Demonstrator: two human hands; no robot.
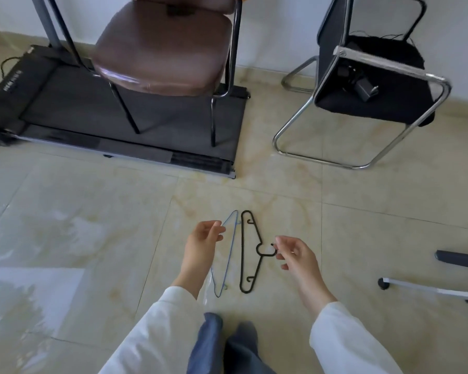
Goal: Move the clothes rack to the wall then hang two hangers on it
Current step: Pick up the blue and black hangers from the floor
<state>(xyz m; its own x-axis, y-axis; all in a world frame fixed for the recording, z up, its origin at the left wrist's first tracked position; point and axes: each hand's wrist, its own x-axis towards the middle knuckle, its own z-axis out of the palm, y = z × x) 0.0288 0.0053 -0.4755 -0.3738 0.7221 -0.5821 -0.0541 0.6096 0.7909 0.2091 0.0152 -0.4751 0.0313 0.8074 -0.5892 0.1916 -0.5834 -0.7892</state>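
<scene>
Black hanger (250,252) flat on floor (362,238), hook toward my right hand (295,255); fingertips pinch hook tip. Looks light, stiff plastic; hook is natural hold. Blue hanger (231,255) just beside, thin wire, probably springy; left hand (204,238) pinching its upper arm, contact unclear. Rack base (430,288) apparently at right edge.
</scene>
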